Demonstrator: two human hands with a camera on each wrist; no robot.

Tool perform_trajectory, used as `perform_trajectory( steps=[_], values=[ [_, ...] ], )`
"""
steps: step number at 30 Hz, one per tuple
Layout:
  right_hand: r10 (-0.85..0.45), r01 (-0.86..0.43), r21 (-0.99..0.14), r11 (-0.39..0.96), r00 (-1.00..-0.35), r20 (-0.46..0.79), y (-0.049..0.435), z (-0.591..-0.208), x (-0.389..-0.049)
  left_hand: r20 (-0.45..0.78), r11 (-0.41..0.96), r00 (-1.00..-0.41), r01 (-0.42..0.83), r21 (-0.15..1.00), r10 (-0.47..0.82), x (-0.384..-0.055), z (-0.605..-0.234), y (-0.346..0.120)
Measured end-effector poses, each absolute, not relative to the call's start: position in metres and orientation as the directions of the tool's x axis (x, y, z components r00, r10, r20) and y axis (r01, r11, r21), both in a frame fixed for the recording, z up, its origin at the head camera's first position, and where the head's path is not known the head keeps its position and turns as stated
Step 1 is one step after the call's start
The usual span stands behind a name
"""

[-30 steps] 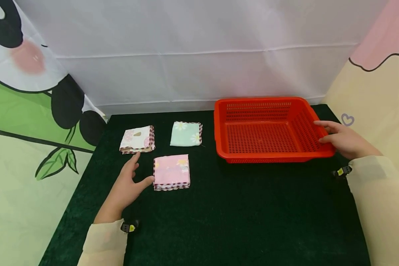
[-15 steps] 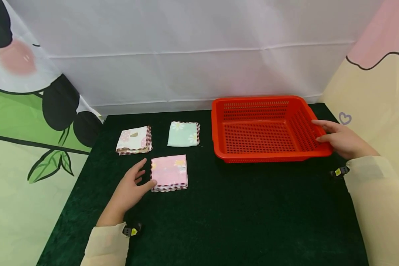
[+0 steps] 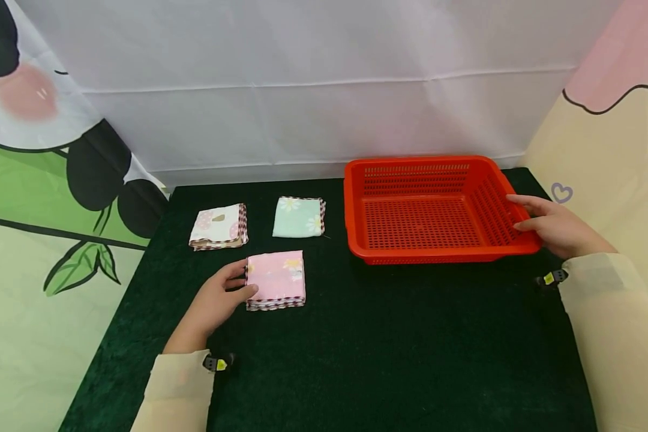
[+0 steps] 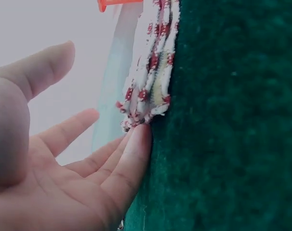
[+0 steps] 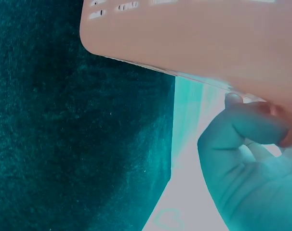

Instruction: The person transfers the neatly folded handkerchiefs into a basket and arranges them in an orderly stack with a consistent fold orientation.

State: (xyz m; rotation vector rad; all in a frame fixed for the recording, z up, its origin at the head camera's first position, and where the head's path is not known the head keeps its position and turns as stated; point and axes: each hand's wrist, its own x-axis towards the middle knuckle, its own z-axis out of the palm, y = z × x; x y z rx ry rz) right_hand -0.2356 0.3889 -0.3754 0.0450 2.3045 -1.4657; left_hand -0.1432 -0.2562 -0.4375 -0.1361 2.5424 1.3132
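Note:
A pink folded handkerchief (image 3: 275, 273) with checked edging lies on the dark green cloth. My left hand (image 3: 216, 297) is at its left side, palm toward it. In the left wrist view, a fingertip of the left hand (image 4: 73, 178) touches the corner of the layered handkerchief edge (image 4: 153, 62), while the thumb stands raised and apart. To the right, my right hand (image 3: 567, 231) grips the right rim of a red plastic basket (image 3: 421, 257). The right wrist view shows the right hand (image 5: 252, 173) with its thumb bent against the basket (image 5: 184, 38); some fingers are hidden.
Behind the left hand lies a white patterned folded handkerchief (image 3: 218, 227). A mint folded handkerchief (image 3: 298, 217) sits between it and the basket. A white curtain (image 3: 302, 120) borders the table's back edge, with printed sheets at both sides.
My left hand has drawn back from near the white handkerchief, and its fingers have come in to the pink one's left side. The right hand stays on the basket rim.

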Motion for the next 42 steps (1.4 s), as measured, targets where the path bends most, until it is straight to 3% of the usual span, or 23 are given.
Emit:
perform_trajectory(
  steps=[7,16,32,42],
  values=[
    [-0.191,0.239,-0.868,0.435,-0.918,-0.348,0.387,-0.376,-0.235,-0.372,0.462,-0.928,-0.338,0.82,-0.02,-0.149,-0.432,-0.253],
    [-0.191,0.245,-0.875,0.417,-0.918,-0.348,0.387,-0.374,-0.235,-0.398,0.473,-0.917,-0.366,0.801,-0.036,-0.156,-0.428,-0.246],
    [-0.188,0.254,-0.878,0.405,-0.917,-0.352,0.388,-0.377,-0.235,-0.471,0.307,-0.878,-0.425,0.851,0.09,-0.16,-0.435,-0.248],
    [-0.192,0.242,-0.877,0.416,-0.919,-0.345,0.389,-0.379,-0.238,-0.401,0.113,-0.891,-0.385,0.916,0.214,-0.159,-0.442,-0.247]
  ],
)
